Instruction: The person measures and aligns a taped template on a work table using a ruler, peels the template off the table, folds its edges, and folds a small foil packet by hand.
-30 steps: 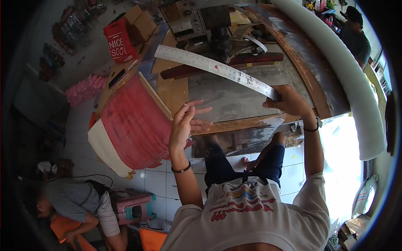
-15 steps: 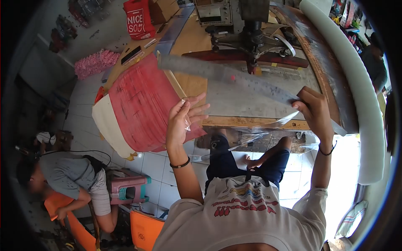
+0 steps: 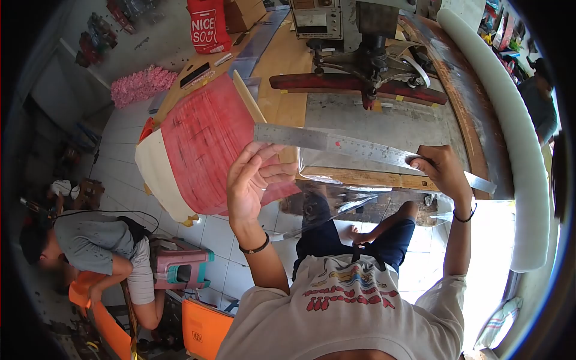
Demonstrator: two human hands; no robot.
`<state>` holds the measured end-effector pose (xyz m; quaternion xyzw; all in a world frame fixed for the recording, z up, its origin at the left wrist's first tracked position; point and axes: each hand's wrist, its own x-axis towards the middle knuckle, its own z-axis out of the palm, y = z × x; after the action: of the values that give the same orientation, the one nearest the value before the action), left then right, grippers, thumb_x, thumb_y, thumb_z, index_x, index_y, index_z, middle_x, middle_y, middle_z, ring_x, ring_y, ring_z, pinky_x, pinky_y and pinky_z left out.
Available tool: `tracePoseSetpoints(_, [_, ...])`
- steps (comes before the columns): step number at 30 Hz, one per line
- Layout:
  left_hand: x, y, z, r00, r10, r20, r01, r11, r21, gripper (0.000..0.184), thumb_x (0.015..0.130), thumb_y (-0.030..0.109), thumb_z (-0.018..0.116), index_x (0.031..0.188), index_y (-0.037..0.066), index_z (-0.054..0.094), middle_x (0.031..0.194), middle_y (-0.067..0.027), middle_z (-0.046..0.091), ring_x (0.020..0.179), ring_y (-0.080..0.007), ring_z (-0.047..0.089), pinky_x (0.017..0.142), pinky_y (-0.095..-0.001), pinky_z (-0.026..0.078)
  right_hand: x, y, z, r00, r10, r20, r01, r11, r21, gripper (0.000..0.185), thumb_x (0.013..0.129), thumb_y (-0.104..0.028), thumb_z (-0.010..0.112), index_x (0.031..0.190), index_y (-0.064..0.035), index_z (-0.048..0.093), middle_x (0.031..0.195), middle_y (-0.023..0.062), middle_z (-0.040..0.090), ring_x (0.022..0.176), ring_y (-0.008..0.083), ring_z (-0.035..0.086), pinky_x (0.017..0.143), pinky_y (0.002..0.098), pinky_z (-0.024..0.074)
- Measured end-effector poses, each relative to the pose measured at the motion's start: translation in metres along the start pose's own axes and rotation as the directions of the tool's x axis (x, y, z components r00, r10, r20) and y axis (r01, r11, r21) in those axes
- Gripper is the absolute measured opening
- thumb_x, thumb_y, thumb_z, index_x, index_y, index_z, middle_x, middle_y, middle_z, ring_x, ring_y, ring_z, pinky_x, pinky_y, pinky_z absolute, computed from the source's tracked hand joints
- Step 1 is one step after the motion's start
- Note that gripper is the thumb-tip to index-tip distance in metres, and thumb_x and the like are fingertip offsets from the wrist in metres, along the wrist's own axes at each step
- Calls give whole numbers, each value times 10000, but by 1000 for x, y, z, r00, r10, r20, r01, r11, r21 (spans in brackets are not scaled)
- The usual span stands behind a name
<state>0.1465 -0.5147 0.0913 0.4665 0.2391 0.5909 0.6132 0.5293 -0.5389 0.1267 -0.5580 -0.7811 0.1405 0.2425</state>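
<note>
My right hand (image 3: 443, 173) is closed around a long steel ruler (image 3: 366, 149), gripping it near its right end. The ruler slants across the front of the worktable, its left end close above my left hand (image 3: 249, 183). That hand is palm up with fingers apart, and I see nothing clearly held in it. Clear plastic film (image 3: 345, 207) lies along the table's front edge and hangs down over my legs. Left of my left hand is a red-covered panel (image 3: 201, 147) with a cream border.
A press machine with a dark red bar (image 3: 324, 82) stands over the grey table plate (image 3: 420, 126). A thick white roll (image 3: 501, 114) runs along the right side. A phone (image 3: 195, 74) and a red bag (image 3: 208, 27) lie behind. Another person (image 3: 99, 240) crouches at lower left beside a stool (image 3: 183, 268).
The ruler's left end has swung down toward the table's front edge. My left hand has shifted slightly left and down, and more clear film shows beside it.
</note>
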Motion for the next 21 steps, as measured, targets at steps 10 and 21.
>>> tracePoseSetpoints(10, [-9, 10, 31, 975, 121, -187, -74, 969, 237, 355, 1027, 267, 471, 1133, -51, 588, 911, -191, 701, 759, -270, 726, 635, -341, 608, -1, -2, 10, 997, -74, 38, 72, 996, 57, 364, 879, -381, 656, 840, -19, 674, 626, 123, 612, 580, 297, 595, 571, 371, 455])
tracePoseSetpoints(21, [-9, 16, 28, 925, 256, -280, -176, 943, 282, 209, 955, 179, 604, 995, -24, 631, 861, -138, 705, 733, -208, 718, 597, -287, 578, 18, -7, 4, 965, -101, 241, 64, 985, 159, 764, 791, -557, 685, 1337, -57, 494, 1309, 133, 560, 970, 286, 632, 845, 415, 511])
